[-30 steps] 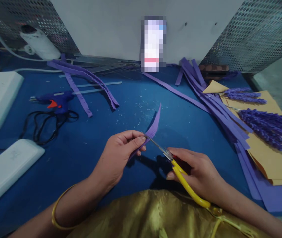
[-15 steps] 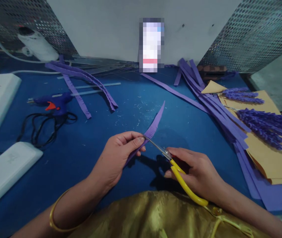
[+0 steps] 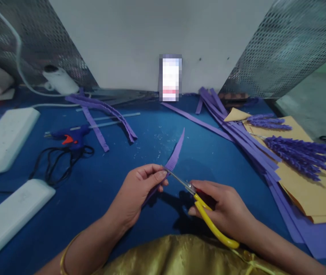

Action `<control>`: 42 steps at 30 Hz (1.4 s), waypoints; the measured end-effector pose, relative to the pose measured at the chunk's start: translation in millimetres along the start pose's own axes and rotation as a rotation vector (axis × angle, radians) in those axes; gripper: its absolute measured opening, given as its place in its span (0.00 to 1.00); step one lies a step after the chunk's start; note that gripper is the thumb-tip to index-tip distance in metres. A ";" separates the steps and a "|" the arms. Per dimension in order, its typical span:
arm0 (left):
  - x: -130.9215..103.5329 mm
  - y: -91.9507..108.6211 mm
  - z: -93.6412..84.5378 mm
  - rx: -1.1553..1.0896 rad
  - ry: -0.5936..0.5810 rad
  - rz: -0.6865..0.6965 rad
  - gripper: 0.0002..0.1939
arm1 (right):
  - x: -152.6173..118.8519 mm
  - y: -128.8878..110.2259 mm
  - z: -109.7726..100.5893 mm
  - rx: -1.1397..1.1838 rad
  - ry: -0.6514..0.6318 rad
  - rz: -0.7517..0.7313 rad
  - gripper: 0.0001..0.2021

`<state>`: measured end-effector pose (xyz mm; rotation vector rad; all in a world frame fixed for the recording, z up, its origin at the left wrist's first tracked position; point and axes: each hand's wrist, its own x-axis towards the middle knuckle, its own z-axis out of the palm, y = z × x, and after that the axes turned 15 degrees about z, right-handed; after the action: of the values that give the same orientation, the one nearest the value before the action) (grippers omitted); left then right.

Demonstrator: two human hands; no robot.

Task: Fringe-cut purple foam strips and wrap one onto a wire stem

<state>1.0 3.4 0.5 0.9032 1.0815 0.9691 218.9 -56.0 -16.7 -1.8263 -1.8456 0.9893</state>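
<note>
Between the thumb and fingers of my left hand [image 3: 144, 185] is a narrow purple paper strip [image 3: 176, 153]; its pointed end sticks up past my fingertips, and its lower part runs down behind the hand. My right hand [image 3: 223, 200] is wrapped round yellow-handled scissors [image 3: 208, 217]. Their metal blades reach to the strip, right beside my left thumb. Whether the blades are closed on the paper is too small to tell. Part of the handle is hidden by my right fingers. Small paper bits are scattered on the blue table [image 3: 151, 133] beyond my hands.
A blue glue gun [image 3: 71, 135] with a coiled black cord and white power strips [image 3: 11, 133] lie left, near fringed purple strips [image 3: 114, 112]. More purple strips [image 3: 237, 139], tan paper [image 3: 300, 194] and purple flower sprigs [image 3: 297, 152] lie right. A blurred phone [image 3: 171, 78] leans at the back.
The camera view has tilted upward, so the tabletop things sit lower in the picture. Both hands keep nearly the same hold on the strip and scissors.
</note>
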 end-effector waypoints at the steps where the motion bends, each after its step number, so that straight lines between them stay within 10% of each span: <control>1: 0.3 -0.1 0.2 0.008 0.000 0.016 0.08 | 0.9 -0.9 0.4 -0.009 -0.011 0.008 0.18; 20: 6.9 90.5 21.9 -0.125 -0.027 0.309 0.07 | 28.8 -62.1 -72.4 -0.059 0.119 -0.161 0.16; 42: 31.0 81.1 9.2 -0.140 -0.111 0.260 0.06 | 55.9 -52.9 -77.6 0.292 -0.202 -0.064 0.16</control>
<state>0.7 57.3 69.3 0.9853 0.8046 1.1796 228.8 20.0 61.3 -1.5339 -1.7471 1.3808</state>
